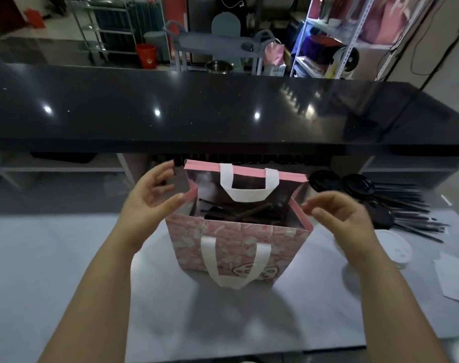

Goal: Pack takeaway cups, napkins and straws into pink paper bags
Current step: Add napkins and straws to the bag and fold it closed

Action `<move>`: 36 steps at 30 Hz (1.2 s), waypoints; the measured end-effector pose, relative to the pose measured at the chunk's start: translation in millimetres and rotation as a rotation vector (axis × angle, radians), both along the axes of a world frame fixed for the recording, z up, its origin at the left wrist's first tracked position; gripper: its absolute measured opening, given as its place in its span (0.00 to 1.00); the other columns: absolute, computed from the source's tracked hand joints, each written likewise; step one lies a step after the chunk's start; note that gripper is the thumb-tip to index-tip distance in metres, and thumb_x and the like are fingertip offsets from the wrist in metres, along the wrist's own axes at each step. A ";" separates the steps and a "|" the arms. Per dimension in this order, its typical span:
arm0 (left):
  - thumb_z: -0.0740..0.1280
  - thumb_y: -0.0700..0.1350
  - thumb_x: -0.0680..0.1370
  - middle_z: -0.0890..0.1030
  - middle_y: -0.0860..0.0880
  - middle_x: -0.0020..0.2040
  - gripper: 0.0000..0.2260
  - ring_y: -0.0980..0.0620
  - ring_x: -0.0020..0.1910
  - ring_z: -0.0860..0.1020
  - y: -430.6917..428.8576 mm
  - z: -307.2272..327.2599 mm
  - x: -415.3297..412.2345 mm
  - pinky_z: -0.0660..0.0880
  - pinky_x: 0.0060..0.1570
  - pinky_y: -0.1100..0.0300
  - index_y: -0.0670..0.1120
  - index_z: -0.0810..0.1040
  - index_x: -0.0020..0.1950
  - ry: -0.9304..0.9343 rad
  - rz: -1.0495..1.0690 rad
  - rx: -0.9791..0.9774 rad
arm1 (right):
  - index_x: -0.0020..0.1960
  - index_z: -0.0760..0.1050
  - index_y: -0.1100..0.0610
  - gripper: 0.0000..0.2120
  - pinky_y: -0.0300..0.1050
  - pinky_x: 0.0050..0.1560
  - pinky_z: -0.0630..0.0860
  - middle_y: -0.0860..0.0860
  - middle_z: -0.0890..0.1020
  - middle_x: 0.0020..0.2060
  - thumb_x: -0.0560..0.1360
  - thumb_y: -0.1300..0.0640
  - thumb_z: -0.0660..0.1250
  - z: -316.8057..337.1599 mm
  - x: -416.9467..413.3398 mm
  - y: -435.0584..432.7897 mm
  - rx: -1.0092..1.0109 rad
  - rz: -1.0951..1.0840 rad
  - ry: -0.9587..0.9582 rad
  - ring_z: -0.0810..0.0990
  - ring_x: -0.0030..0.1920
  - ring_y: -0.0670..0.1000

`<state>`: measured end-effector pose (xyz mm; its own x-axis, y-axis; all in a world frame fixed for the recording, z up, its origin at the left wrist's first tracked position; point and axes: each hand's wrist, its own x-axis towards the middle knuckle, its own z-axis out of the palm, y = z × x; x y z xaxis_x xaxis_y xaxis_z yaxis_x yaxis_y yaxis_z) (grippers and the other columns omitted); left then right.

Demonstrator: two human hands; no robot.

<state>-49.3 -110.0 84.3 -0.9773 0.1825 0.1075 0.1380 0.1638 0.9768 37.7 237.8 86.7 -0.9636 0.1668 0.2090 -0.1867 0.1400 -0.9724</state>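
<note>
A pink paper bag [239,239] with white handles stands open in the middle of the grey worktop [66,258]. Inside it I see dark straws [239,214] lying across dark contents. My left hand [152,195] hovers at the bag's left side fold, thumb tip touching the pink rim, fingers relaxed. My right hand [343,221] is just off the bag's right rim, fingers loosely bent, holding nothing. A pile of black straws [411,218] and black cup lids [354,184] lie to the right.
A white lidded cup [396,250] and white napkins [453,279] sit at the right, behind my right wrist. A raised black counter [223,113] runs across the back. Beyond it stand shelves, a cart and a red bucket.
</note>
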 end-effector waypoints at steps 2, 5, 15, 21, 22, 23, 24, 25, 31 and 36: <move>0.75 0.52 0.66 0.80 0.56 0.62 0.27 0.54 0.57 0.80 -5.3 -12.9 8.9 0.80 0.50 0.59 0.64 0.75 0.64 -0.099 -0.089 0.045 | 0.50 0.82 0.44 0.17 0.37 0.47 0.78 0.48 0.85 0.48 0.63 0.56 0.79 -11.1 3.8 4.2 -0.015 0.197 -0.153 0.84 0.49 0.46; 0.78 0.46 0.66 0.84 0.50 0.55 0.25 0.49 0.54 0.83 1.5 -25.0 18.9 0.81 0.48 0.59 0.59 0.80 0.62 -0.163 -0.112 0.117 | 0.57 0.80 0.44 0.26 0.41 0.50 0.80 0.49 0.85 0.53 0.61 0.57 0.82 -26.8 1.3 -1.7 -0.012 0.315 -0.254 0.83 0.54 0.48; 0.72 0.54 0.68 0.86 0.51 0.44 0.08 0.52 0.44 0.85 56.3 -26.8 35.5 0.79 0.37 0.65 0.58 0.86 0.46 -0.150 0.117 0.123 | 0.46 0.82 0.46 0.08 0.48 0.47 0.81 0.53 0.85 0.44 0.79 0.53 0.65 -45.3 -21.1 -21.1 -0.122 -0.097 -0.112 0.83 0.46 0.52; 0.75 0.56 0.64 0.72 0.65 0.64 0.06 0.59 0.64 0.72 76.9 -36.2 47.6 0.75 0.56 0.60 0.64 0.85 0.40 0.054 0.331 -0.034 | 0.44 0.76 0.54 0.07 0.45 0.43 0.81 0.50 0.83 0.39 0.80 0.57 0.63 -64.2 -16.1 -5.5 -0.198 -0.083 -0.063 0.81 0.42 0.49; 0.75 0.57 0.64 0.68 0.69 0.68 0.06 0.60 0.70 0.66 77.7 -37.4 49.4 0.70 0.63 0.55 0.64 0.85 0.41 0.079 0.319 -0.075 | 0.41 0.76 0.53 0.08 0.43 0.43 0.80 0.49 0.82 0.39 0.79 0.58 0.64 -65.4 -16.9 -1.1 -0.232 -0.068 -0.068 0.81 0.42 0.48; 0.74 0.58 0.65 0.64 0.71 0.70 0.06 0.60 0.73 0.61 77.4 -38.6 50.2 0.65 0.67 0.50 0.63 0.85 0.41 0.096 0.295 -0.098 | 0.40 0.77 0.51 0.09 0.41 0.44 0.79 0.48 0.82 0.40 0.78 0.58 0.65 -65.7 -17.7 3.9 -0.255 -0.046 -0.060 0.81 0.42 0.46; 0.74 0.58 0.65 0.62 0.72 0.72 0.07 0.60 0.75 0.57 76.0 -39.3 50.5 0.61 0.70 0.45 0.62 0.85 0.42 0.106 0.264 -0.110 | 0.39 0.78 0.50 0.08 0.40 0.46 0.78 0.47 0.82 0.44 0.76 0.57 0.66 -64.9 -18.6 9.3 -0.254 -0.022 -0.044 0.81 0.45 0.45; 0.74 0.59 0.66 0.61 0.72 0.72 0.08 0.60 0.76 0.55 74.3 -39.5 50.3 0.58 0.72 0.41 0.60 0.86 0.42 0.105 0.232 -0.113 | 0.38 0.79 0.49 0.07 0.39 0.48 0.77 0.46 0.81 0.50 0.74 0.56 0.67 -63.2 -19.9 15.0 -0.237 0.002 -0.028 0.80 0.50 0.43; 0.77 0.57 0.61 0.73 0.68 0.63 0.09 0.58 0.68 0.69 68.4 -33.9 41.1 0.73 0.63 0.41 0.59 0.86 0.40 0.020 0.243 -0.041 | 0.33 0.78 0.51 0.13 0.59 0.69 0.66 0.28 0.68 0.67 0.74 0.64 0.69 -50.0 -43.3 36.5 -0.169 0.196 -0.140 0.61 0.75 0.48; 0.77 0.42 0.69 0.78 0.61 0.52 0.15 0.57 0.56 0.76 75.6 -38.7 32.7 0.78 0.50 0.60 0.64 0.84 0.42 0.073 0.306 -0.035 | 0.48 0.80 0.57 0.11 0.56 0.61 0.76 0.53 0.75 0.66 0.76 0.69 0.63 -47.7 -53.9 21.4 -0.335 0.157 -0.089 0.73 0.65 0.62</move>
<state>-16.6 -34.4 45.7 -0.9774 -0.1144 0.1778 0.1462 0.2419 0.9592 -16.2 259.3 39.0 -0.9947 0.0609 0.0826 -0.0937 -0.2116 -0.9728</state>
